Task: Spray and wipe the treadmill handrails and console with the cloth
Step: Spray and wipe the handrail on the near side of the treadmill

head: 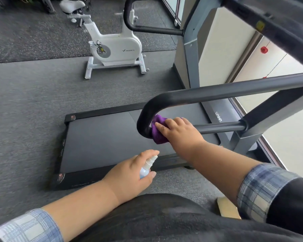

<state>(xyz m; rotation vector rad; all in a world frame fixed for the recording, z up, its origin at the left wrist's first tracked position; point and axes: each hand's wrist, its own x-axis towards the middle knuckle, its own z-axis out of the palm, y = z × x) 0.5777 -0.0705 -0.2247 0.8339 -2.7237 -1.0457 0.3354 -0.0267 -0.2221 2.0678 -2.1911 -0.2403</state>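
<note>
Head view looks down over both forearms at a treadmill on grey gym flooring. The right hand [175, 130] presses a purple cloth [158, 131] against the curved bend of the near black handrail [217, 92], where the bar turns down and back toward the grey upright [255, 130]. Its fingers lie close together, bent over the bunched cloth, holding it onto the bar; the thumb is hidden. The left hand [131, 173] grips a small spray bottle [147, 165] lower down, in front of the treadmill's rear edge. Its fingers wrap the pale blue body, the thumb lies along the side, and the forefinger arches over the white nozzle, which points up toward the cloth. The bottle and handrail are well apart. The treadmill belt [103, 140] lies dark and flat beneath both hands. A second black handrail [129, 16] loops at the far side. Beyond stands a white exercise bike [115, 48]. Plaid cuffs [259, 186] show at both wrists.
</note>
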